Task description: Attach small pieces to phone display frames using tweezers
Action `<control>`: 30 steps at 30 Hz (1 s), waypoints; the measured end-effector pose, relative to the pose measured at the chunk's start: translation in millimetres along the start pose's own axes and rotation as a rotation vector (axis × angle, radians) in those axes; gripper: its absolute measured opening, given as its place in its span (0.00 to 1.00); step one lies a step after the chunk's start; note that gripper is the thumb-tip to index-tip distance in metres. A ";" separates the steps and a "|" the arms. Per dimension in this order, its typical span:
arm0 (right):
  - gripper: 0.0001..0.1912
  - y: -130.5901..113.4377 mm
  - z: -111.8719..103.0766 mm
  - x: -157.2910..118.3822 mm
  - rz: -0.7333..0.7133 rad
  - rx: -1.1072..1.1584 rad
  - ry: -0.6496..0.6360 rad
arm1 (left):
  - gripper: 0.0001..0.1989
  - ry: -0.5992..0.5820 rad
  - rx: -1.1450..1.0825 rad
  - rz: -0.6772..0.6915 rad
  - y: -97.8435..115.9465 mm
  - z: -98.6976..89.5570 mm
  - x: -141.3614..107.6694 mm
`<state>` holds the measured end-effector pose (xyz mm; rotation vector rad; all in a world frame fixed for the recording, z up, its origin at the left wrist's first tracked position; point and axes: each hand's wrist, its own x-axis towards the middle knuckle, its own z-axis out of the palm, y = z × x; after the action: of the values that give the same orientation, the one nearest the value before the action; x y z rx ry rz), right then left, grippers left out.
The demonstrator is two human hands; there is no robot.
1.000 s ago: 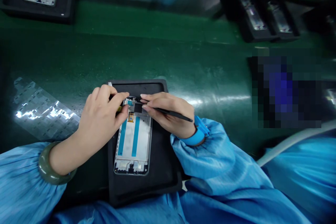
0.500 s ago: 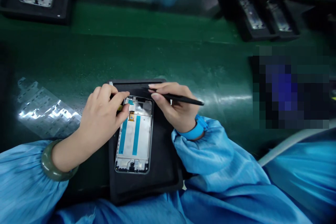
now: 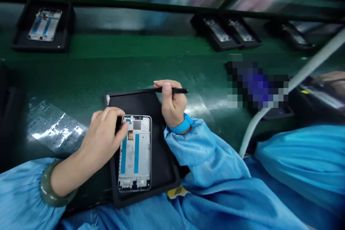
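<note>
On a black tray in front of the seated worker lies a phone frame, upright on the tray's left half, its long sides running away from the person, with two blue strips down its pale back and a small orange patch near the top. The left hand sits against the frame's upper left edge, fingers curled and thumb lying across the face beside the orange patch. It touches the frame, though whether it has a firm grip is impossible to tell from here. The right hand is well clear of the frame, out past the tray's top edge, and pinches a slim black pick closed between thumb and fingers.

A green bangle circles the left wrist, and a blue wrist strap circles the right, just above a loose blue sleeve. To the left of the tray, a crinkled clear plastic sheet lies on the green counter. Farther along the counter sit more black trays, one holding another phone frame and a pair at the far side. A pale hose crosses at right, near a pixelated blue patch.
</note>
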<state>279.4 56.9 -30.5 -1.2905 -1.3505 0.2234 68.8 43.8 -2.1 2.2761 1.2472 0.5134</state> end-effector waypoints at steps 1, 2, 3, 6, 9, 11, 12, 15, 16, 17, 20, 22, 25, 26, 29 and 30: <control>0.11 2.8 -3.9 1.5 0.025 0.008 0.004 | 0.09 -0.020 -0.071 -0.028 8.0 1.7 -1.8; 0.12 6.0 -8.1 2.4 0.043 0.018 0.011 | 0.11 -0.035 -0.159 -0.056 16.3 3.1 -3.6; 0.12 9.7 -12.3 2.8 0.050 0.028 0.022 | 0.12 -0.038 -0.249 -0.071 25.0 3.6 -5.5; 0.11 21.8 -24.6 2.0 0.031 0.079 0.058 | 0.14 0.089 -0.349 0.038 50.2 -2.2 -11.0; 0.11 30.1 -32.3 0.7 0.012 0.123 0.066 | 0.19 0.284 -0.175 0.314 64.4 -12.6 -15.8; 0.12 31.9 -33.6 0.5 0.015 0.104 0.051 | 0.19 0.360 -0.149 0.452 64.1 -13.7 -17.8; 0.12 32.2 -33.5 0.6 0.019 0.087 0.042 | 0.18 0.390 -0.158 0.489 61.5 -11.6 -18.4; 0.12 32.1 -32.2 0.8 0.023 0.069 0.024 | 0.17 0.466 -0.170 0.471 50.8 1.0 -19.1; 0.12 32.1 -31.8 0.8 0.022 0.070 0.021 | 0.18 0.483 -0.160 0.444 47.8 5.1 -19.3; 0.12 32.1 -31.6 0.8 0.020 0.070 0.020 | 0.18 0.494 -0.146 0.420 45.4 8.5 -19.4; 0.12 31.7 -31.7 0.8 0.009 0.056 0.013 | 0.19 0.530 -0.124 0.415 41.3 12.9 -19.4; 0.12 31.0 -32.3 1.2 0.002 0.043 0.009 | 0.20 0.550 -0.125 0.433 39.5 12.8 -19.0; 0.12 30.4 -32.9 1.8 0.001 0.040 0.004 | 0.20 0.565 -0.144 0.446 36.7 12.0 -18.1; 0.12 30.4 -32.9 1.9 0.002 0.043 0.004 | 0.20 0.560 -0.154 0.449 35.9 11.9 -17.9; 0.12 31.0 -32.2 1.4 -0.001 0.046 0.012 | 0.20 0.538 -0.165 0.440 34.6 12.3 -17.8; 0.12 31.2 -31.8 1.0 -0.001 0.045 0.013 | 0.20 0.541 -0.164 0.433 34.4 12.7 -17.9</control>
<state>321.4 51.8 -44.6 -1.2520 -1.3280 0.2437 89.4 9.6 6.1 2.3429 0.8735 1.4063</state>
